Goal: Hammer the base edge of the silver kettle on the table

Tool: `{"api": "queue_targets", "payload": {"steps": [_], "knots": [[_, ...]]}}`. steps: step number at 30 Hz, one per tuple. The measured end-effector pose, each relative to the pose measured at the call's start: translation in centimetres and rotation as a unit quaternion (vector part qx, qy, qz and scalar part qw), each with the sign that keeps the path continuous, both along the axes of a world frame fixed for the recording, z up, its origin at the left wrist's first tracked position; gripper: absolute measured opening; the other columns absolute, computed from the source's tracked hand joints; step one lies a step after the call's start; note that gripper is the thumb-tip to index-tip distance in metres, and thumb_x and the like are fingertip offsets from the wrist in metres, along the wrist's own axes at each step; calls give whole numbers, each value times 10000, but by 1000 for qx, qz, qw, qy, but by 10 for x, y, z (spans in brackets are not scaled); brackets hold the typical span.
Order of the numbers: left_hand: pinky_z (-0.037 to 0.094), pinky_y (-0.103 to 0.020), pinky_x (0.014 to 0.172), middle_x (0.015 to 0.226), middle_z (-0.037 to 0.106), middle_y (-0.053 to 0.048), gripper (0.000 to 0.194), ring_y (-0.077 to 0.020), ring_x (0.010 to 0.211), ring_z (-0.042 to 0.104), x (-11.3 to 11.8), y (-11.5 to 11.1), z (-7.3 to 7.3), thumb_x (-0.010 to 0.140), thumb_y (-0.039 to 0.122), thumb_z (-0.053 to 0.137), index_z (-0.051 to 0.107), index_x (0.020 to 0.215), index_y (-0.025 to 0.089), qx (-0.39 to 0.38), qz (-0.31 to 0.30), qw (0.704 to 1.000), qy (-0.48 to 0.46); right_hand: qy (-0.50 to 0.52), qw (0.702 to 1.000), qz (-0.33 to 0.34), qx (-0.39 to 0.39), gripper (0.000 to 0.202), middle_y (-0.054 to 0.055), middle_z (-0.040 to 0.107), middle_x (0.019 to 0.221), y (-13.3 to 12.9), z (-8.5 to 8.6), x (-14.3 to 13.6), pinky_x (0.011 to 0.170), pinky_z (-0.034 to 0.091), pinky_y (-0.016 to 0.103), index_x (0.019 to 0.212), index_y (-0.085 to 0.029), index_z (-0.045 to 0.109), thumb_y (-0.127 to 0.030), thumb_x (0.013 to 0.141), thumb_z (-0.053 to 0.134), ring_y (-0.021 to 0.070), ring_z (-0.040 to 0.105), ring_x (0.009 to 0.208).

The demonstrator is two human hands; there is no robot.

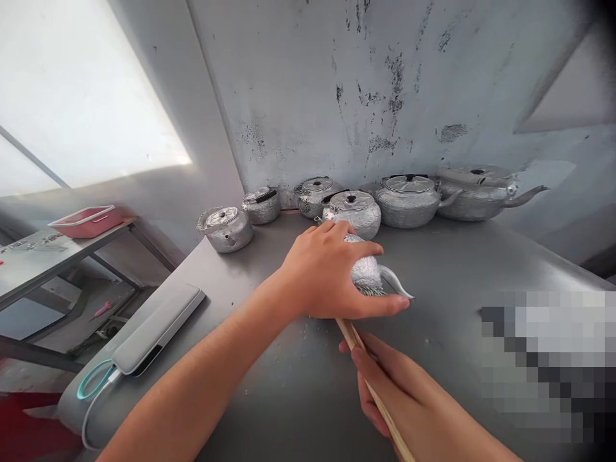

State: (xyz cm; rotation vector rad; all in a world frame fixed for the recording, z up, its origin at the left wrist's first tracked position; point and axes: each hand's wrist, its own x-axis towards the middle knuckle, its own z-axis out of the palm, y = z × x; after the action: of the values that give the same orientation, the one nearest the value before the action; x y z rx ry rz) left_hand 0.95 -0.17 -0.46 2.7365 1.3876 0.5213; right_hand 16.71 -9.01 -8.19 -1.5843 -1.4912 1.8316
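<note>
My left hand [325, 276] lies over a small silver kettle [366, 269], gripping it from above and the left. Its thumb stretches to the right, close to the tip of the kettle's curved spout [395, 281]. My right hand [387, 378] is wrapped round the wooden handle of a brush [352, 335], which slants up and away under my left hand. A narrow strip of bristles shows against the kettle's lower near side. The rest of the brush head and much of the kettle are hidden by my left hand.
Behind my hands, several silver kettles [409, 200] stand along the wall on the grey table [447, 276]. A grey case [156, 330] with a white cable lies at the left edge. Farther left, a pink basket [89, 223] sits on a rack. Pixelation covers the right side.
</note>
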Motion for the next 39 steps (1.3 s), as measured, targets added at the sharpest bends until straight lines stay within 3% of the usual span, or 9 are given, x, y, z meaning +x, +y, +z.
{"api": "queue_targets", "payload": {"steps": [18,22,27,32,39], "knots": [[440,-531,1038,1360,571,-123,719,-323,1230,554,0,0,0,802,792,608,673,1344,325,-3,2,1000,0,10,999,-25,34,435,-69,419,634,-2,4,-2,375,348,184,910,-248,474,-585,1053,241,89,359,462],[436,-536,1041,1362,570,-122,718,-326,1247,544,-1,0,0,801,796,605,675,1341,327,-1,1,1000,-2,-18,999,7,28,437,-70,422,626,-1,5,-2,371,325,200,882,-245,457,-578,1055,234,82,339,436],[433,-534,1046,1358,571,-120,713,-323,1239,548,0,0,0,803,795,604,675,1339,330,-3,2,1000,-1,-19,994,24,102,393,-62,424,632,0,5,-3,459,391,217,916,-240,478,-530,1062,256,109,371,515],[438,-531,1042,1363,571,-122,714,-324,1238,551,0,0,0,800,791,612,676,1339,328,-1,2,1000,0,-33,996,21,74,389,-66,413,643,1,2,-1,444,379,240,1004,-246,491,-529,1058,231,119,361,494],[444,-526,1037,1361,571,-118,722,-324,1220,560,0,1,-1,794,800,611,677,1338,330,3,1,1000,1,53,994,-5,96,351,-55,451,613,1,-4,-3,552,450,270,955,-250,516,-546,1015,337,139,422,533]]}}
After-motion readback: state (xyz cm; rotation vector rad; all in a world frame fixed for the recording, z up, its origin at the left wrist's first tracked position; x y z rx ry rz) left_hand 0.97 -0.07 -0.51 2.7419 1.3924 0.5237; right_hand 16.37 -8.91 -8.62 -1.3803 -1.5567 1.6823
